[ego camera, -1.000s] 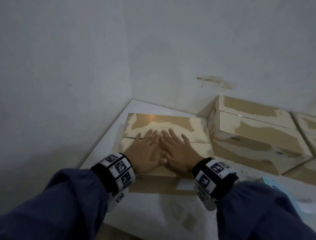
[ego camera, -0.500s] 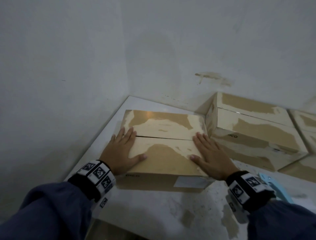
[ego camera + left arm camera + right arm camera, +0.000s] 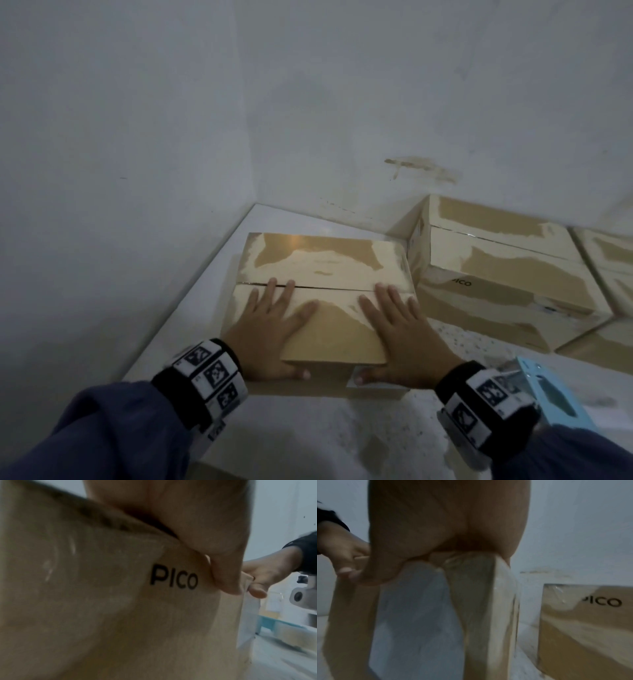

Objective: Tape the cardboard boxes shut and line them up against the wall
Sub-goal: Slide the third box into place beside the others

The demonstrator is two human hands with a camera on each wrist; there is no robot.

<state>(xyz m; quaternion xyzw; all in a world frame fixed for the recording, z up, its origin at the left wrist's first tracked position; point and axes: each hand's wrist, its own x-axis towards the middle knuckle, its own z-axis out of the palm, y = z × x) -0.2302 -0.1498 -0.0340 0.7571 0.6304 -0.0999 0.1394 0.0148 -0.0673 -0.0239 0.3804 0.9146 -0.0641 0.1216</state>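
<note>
Resting flat on the top of the near cardboard box (image 3: 322,274), both hands lie palm down with fingers straight and slightly spread, pointing toward the far wall (image 3: 376,102). The left hand (image 3: 270,329) covers the box's near left part, its fingertips reaching the seam between the two top flaps, while its thumb hooks down over the near edge onto the front face. The right hand (image 3: 400,329) covers the near right part, fingers ending just short of the same seam, thumb likewise bent over the near edge beside a pale label (image 3: 356,380) on the front. From the left wrist view the left thumb (image 3: 224,574) presses the front panel just right of the printed word PICO (image 3: 173,580). The box sits on a white table (image 3: 342,445) in the corner, its far side near but apart from the wall. To its right, a second box (image 3: 496,270) stands against the wall, close alongside the first. A light blue tape dispenser (image 3: 548,394) lies on the table near the right wrist.
</note>
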